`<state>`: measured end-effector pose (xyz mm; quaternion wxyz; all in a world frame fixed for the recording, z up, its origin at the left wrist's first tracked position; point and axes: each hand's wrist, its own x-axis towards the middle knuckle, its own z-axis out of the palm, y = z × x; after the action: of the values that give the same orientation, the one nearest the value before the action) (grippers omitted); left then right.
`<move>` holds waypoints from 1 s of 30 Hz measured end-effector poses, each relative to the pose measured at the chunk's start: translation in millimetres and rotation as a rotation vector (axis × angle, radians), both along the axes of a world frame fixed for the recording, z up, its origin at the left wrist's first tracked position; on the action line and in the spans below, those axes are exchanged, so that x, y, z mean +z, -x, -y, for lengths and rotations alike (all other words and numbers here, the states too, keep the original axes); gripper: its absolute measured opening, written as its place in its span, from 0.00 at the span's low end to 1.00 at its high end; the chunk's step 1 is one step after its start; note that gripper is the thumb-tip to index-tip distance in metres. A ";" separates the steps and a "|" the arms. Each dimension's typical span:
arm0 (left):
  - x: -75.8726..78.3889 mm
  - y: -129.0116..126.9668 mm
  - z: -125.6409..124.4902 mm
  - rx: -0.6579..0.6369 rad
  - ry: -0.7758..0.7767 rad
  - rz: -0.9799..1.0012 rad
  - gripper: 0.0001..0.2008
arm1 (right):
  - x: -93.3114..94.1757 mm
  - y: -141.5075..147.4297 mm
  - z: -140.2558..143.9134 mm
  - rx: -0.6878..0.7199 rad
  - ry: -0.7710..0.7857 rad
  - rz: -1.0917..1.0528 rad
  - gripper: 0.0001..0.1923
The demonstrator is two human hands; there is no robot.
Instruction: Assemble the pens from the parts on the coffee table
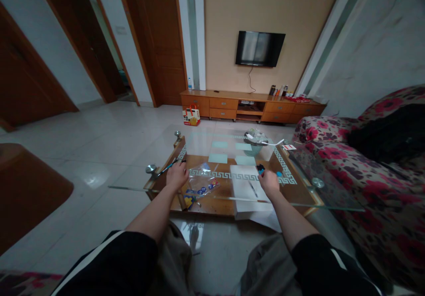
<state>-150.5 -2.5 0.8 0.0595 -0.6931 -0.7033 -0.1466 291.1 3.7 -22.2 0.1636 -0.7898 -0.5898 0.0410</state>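
Observation:
My left hand (177, 175) is over the left part of a glass coffee table (133, 178), its fingers curled. A slender blue and black pen-like thing (164, 169) runs along its far side; whether the fingers grip it is unclear. Closed as well, my right hand (269, 183) is by the right edge of a white sheet or box (244, 185). A small black and blue thing (260, 168) shows just beyond its fingers, and what it holds, if anything, is hidden. Between the hands lie a clear plastic bag (201, 180) with small blue pieces and a pen (253, 189).
A basket (255, 148) with plastic in it stands at the table's far right. Round metal fittings (151, 168) rise from the glass. A flowered sofa (368, 167) flanks the right side. Beyond are a low cabinet (222, 103), a carrier bag (191, 116) and a wall television (260, 48).

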 end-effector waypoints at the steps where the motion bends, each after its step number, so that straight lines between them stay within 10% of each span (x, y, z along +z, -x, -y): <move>1: -0.8 4.1 0.5 0.051 -0.015 -0.004 0.15 | -1.0 -0.3 0.0 0.003 -0.004 0.003 0.12; 16: -31.0 48.1 -10.2 0.397 -0.037 0.046 0.24 | 13.2 30.1 4.9 0.125 -0.101 0.065 0.12; 30: -45.1 51.8 -24.6 0.337 -0.033 0.079 0.17 | 32.7 71.7 15.7 0.279 -0.157 0.025 0.10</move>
<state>-202.3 22.1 -44.3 0.0670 -0.5580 -0.8088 -0.1731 219.3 -12.0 10.4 0.2102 -0.6854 -0.6971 0.0073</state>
